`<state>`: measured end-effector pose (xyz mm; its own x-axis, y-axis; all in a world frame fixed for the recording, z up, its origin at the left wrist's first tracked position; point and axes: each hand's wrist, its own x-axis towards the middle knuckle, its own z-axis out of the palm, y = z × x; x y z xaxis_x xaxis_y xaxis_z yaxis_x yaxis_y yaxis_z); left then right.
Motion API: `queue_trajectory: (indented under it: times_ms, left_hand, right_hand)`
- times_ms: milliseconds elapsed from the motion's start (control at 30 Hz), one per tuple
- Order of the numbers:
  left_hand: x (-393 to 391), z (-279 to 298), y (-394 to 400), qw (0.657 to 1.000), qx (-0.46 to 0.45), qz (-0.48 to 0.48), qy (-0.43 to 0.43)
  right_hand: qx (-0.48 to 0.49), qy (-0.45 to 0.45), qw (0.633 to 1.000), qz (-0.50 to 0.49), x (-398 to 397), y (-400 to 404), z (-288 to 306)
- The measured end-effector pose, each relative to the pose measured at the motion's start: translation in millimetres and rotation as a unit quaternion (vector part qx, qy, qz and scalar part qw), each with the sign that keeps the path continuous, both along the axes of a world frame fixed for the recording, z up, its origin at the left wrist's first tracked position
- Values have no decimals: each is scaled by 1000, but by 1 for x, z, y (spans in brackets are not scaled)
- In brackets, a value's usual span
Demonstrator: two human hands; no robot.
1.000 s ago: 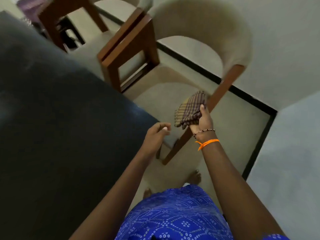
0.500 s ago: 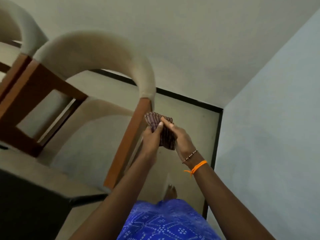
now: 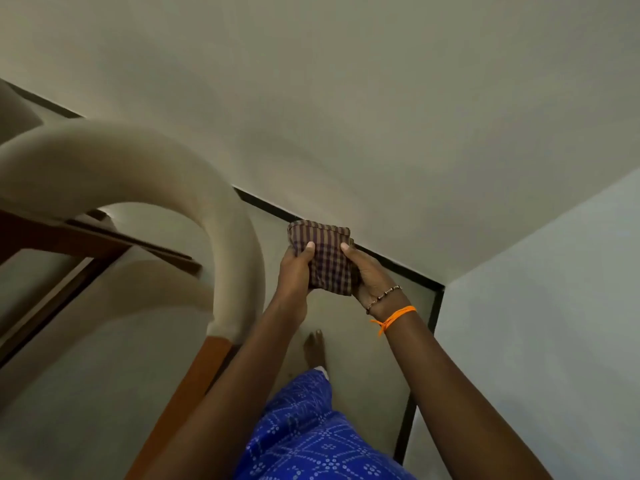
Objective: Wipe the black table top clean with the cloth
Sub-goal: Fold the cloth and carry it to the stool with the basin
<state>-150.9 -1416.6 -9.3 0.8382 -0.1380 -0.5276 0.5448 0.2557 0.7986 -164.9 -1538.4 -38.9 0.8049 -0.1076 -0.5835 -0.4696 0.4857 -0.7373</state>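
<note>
Checked purple-brown cloth (image 3: pixel 323 261), folded into a soft pad, sits between the left hand (image 3: pixel 294 271) and right hand (image 3: pixel 369 277), both grips clamped on its sides, just right of the cream chair back (image 3: pixel 221 216). Limp and light, it likely handles best flat-palmed. No tabletop in view.

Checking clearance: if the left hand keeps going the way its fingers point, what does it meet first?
Beyond the cloth it grips, the left hand points toward the black skirting at the wall's foot. Nothing else visibly intervenes; depth is unclear.
</note>
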Motion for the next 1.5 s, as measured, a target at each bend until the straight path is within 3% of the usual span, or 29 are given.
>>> queue_trajectory:
  times_ms: [133, 300, 467, 667, 867, 1167, 1300, 1500]
  left_hand:
    - [85, 4, -20, 1000, 15, 20, -6]
    - [172, 16, -24, 998, 18, 56, -17]
    - [252, 13, -16, 994, 20, 108, 10]
    - [339, 2, 6, 972, 20, 226, 64]
    - [395, 9, 48, 962, 21, 265, 60]
    - [493, -5, 194, 911, 54, 403, 70]
    - [543, -4, 286, 876, 53, 471, 88]
    - [624, 15, 411, 866, 80, 489, 69]
  right_hand:
    - [63, 42, 997, 7, 90, -25, 2]
    - [119, 62, 986, 94, 191, -39, 10]
    - [40, 11, 985, 166, 295, -28, 7]
    - [-19, -39, 959, 279, 410, 8, 6]
    - [-23, -60, 935, 349, 485, 57, 13]
    - [34, -15, 883, 468, 618, 221, -9]
    - [-30, -28, 869, 494, 673, 322, -11]
    - [-45, -52, 872, 484, 745, 454, 0]
